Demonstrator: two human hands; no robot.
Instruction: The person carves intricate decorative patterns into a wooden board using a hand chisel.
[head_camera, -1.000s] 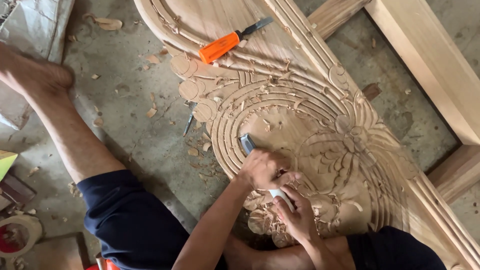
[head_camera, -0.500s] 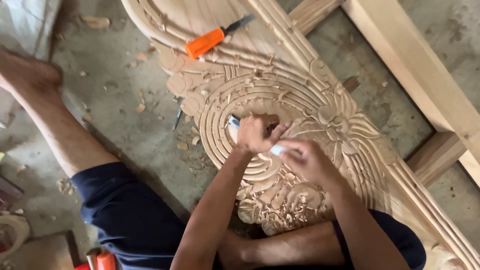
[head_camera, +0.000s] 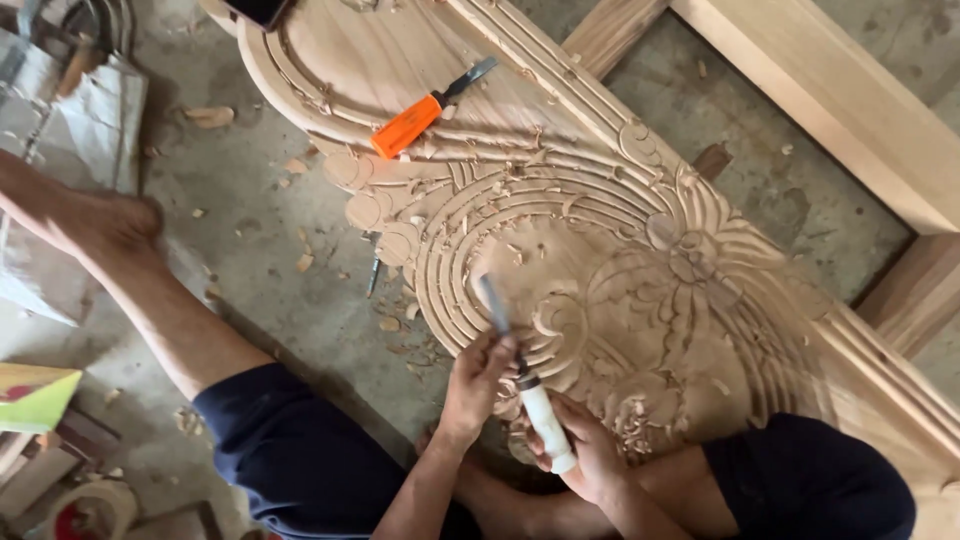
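- The carved wooden panel (head_camera: 620, 250) lies flat on the concrete floor (head_camera: 260, 270), running from the top left down to the bottom right, with my legs on either side of its near end. Its rings of curved grooves and the flower relief are already cut deep.
- A pale wooden beam (head_camera: 840, 100) lies well apart from it at the top right.
- My left hand (head_camera: 478, 380) is closed around the shank of the chisel (head_camera: 520, 370), low down near the blade, steadying it.
- My right hand (head_camera: 590, 450) is wrapped around the chisel's white handle, near its butt end, pushing from behind.
- The chisel slants up and to the left, its tip resting on the inner grooves just left of the scrollwork.
- An orange-handled chisel (head_camera: 425, 112) lies loose on the upper part of the panel, far from both hands.
- A thin dark tool (head_camera: 374, 270) lies on the floor just beside the panel's left edge.
- Wood chips (head_camera: 640, 425) are heaped on the relief near my right hand and scattered over the floor.
- What could go wrong, as I judge it: if I push too hard, the edge could skid across a finished ridge and scar it. My left fingers sit close to the blade, so a slip could cut them. Chips under the tip could throw my line off.
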